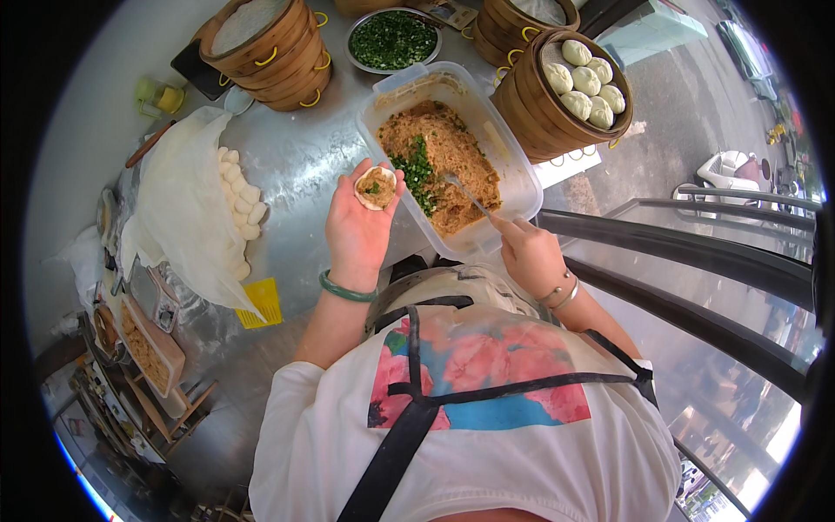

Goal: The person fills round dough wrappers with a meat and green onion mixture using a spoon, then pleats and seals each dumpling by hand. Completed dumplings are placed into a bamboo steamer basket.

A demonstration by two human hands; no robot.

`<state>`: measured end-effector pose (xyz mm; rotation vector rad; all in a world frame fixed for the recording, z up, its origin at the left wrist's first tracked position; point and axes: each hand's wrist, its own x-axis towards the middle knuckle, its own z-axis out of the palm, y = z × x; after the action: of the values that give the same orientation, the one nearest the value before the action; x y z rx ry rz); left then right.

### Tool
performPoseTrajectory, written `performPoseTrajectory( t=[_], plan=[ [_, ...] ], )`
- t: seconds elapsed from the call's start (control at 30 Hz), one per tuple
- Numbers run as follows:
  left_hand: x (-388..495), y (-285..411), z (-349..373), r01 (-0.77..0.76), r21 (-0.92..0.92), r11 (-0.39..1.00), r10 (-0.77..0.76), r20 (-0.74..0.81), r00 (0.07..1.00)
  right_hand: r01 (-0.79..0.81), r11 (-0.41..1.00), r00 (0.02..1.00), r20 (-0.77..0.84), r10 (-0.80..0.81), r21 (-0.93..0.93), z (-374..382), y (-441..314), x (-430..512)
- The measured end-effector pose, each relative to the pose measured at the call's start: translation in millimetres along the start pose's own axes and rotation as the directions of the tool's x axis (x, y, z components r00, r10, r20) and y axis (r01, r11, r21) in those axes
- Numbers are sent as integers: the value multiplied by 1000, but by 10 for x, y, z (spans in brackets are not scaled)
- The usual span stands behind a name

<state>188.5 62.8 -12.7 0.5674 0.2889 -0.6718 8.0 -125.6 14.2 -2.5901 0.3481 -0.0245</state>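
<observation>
On the upturned palm and fingers of my left hand [359, 225] lies a round dough wrapper [361, 189], topped with meat filling [385, 186] and a bit of chopped green. My right hand [531, 253] grips the thin metal handle of a utensil [471, 194]. Its far end sits in the minced filling [450, 140], so I cannot tell its full shape. That filling is in a translucent plastic tub [531, 189], with chopped green onions [417, 169] heaped along its left side.
Bamboo steamers [287, 78] stand at the back left; another stack [531, 111] at right holds several pleated buns [586, 81]. A metal bowl of chopped greens [393, 40] sits behind the tub. Left lie dough pieces [241, 196] under a cloth [179, 202], beside a yellow scraper [264, 303].
</observation>
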Motion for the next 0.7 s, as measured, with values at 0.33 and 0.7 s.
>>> performPoseTrajectory(
  t=[0.33, 0.7],
  plan=[
    [136, -381, 265, 54, 34, 998, -56, 44, 997, -371, 425, 913, 240, 330, 826, -328, -195, -229],
    [98, -476, 414, 107, -14, 994, -107, 9, 994, 57, 938, 976, -218, 20, 343, -177, -283, -243]
  ],
)
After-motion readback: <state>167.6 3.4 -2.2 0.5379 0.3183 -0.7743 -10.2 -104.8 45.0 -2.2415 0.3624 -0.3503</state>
